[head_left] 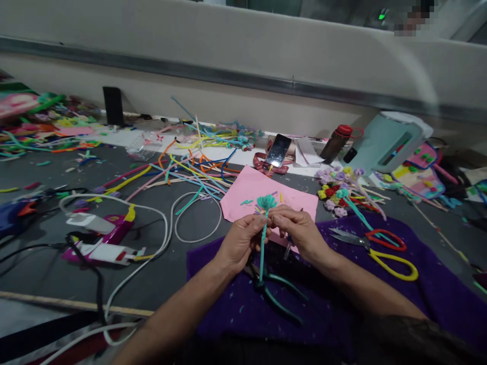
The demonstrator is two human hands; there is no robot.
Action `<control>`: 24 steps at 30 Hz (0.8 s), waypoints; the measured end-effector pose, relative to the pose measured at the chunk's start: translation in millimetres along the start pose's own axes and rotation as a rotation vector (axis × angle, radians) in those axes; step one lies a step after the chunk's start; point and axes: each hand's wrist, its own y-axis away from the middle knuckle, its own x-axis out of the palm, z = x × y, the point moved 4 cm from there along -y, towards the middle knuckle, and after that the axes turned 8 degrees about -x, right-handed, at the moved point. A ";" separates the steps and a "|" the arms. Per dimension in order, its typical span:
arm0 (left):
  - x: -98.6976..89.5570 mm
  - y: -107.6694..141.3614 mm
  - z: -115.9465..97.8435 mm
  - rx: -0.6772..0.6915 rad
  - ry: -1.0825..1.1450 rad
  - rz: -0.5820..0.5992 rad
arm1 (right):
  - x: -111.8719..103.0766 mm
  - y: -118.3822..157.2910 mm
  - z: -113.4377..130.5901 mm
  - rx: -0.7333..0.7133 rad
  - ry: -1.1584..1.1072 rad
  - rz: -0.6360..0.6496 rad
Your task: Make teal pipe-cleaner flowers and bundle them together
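A teal pipe-cleaner flower (267, 203) with a twisted stem stands upright between my hands, its looped head above the fingers. My left hand (243, 238) is closed round the stem just below the head. My right hand (296, 228) is pinched beside the stem at the same height; what its fingertips hold is too small to make out. Behind them lies a pink sheet (238, 195) with small coloured clippings. Dark-handled pliers (279, 301) rest on the purple cloth (224, 309) below the hands. Scissors (369, 243) with red and yellow handles lie to the right.
Pipe cleaners (194, 170) spread over the grey table, with white cables (167, 223) and a magenta power strip (114, 230) at left. Finished flowers (335, 192) lie at right. A phone (279, 150), a red-capped bottle (337, 143) and a pale blue container (386, 144) are at the back.
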 end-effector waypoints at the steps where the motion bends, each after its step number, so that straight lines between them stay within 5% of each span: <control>1: 1.1 -0.1 0.3 0.008 -0.013 -0.009 | 0.8 0.5 -0.4 -0.007 -0.019 -0.027; 8: 9.0 0.9 2.5 0.078 -0.166 -0.031 | 2.6 3.5 -10.3 0.124 -0.207 -0.127; 15: 1.4 0.5 -5.2 0.066 -0.183 0.038 | -12.4 -1.0 -1.6 0.205 -0.263 0.010; 18: -6.8 0.5 -13.7 0.096 -0.058 0.037 | -19.4 -1.7 3.9 0.189 -0.134 0.068; 24: -6.3 5.1 -19.7 0.073 0.000 0.226 | -15.0 -1.1 12.0 0.082 0.246 0.190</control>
